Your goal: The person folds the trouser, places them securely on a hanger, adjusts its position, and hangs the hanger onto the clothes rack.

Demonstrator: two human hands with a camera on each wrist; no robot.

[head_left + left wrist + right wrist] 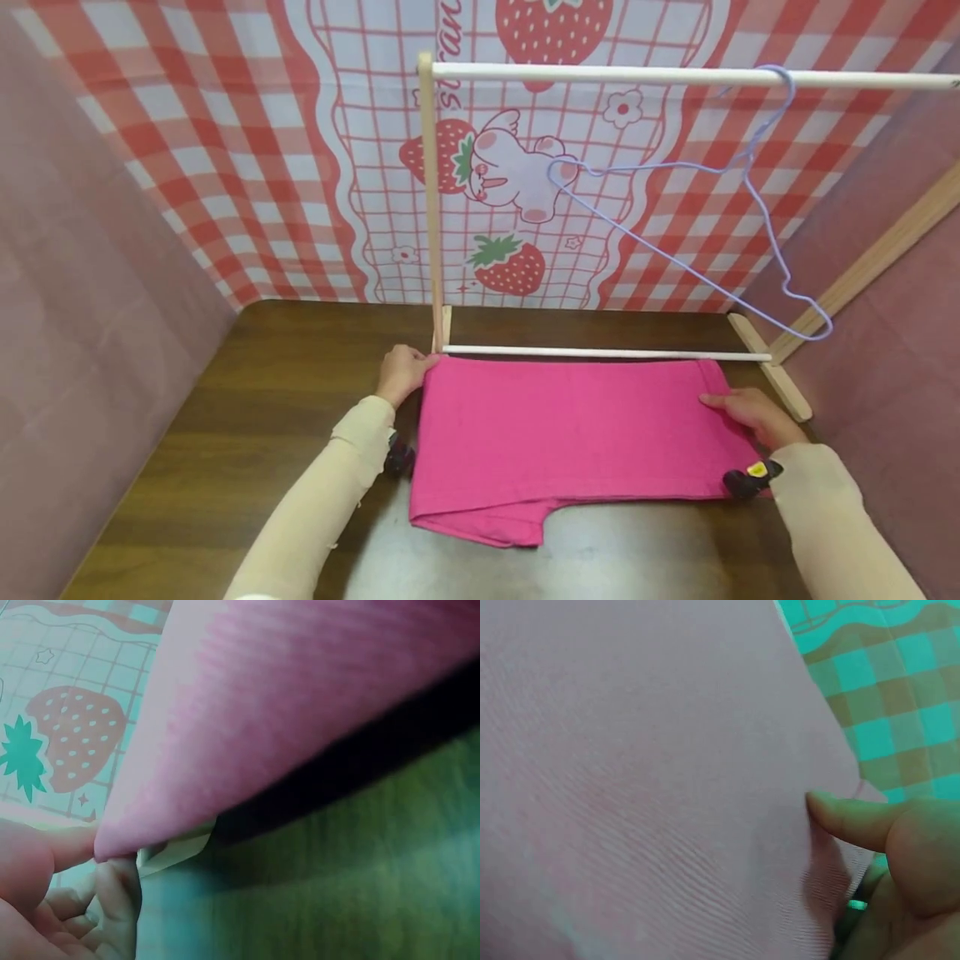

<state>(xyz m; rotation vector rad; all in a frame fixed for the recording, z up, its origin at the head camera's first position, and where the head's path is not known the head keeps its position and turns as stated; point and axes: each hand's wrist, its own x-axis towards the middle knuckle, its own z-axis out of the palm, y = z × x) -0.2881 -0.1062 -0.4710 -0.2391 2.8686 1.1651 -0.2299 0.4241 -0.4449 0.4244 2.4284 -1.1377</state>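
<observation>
the left hand [402,372] and right hand [759,412] are pinching opposite ends of the folded pink pants [570,429], apparently keeping them flat. the pants are stretching over the counter [300,375], before the rack [430,200].

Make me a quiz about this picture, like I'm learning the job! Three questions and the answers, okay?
1. Which thing hangs from the white top bar?
A) a bag
B) a hanger
C) a towel

2. True or false: the left hand pinches the far left corner of the pink garment.

3. Fill in the blank: the right hand's ____ lies on top of the garment.

Key:
1. B
2. True
3. thumb
</observation>
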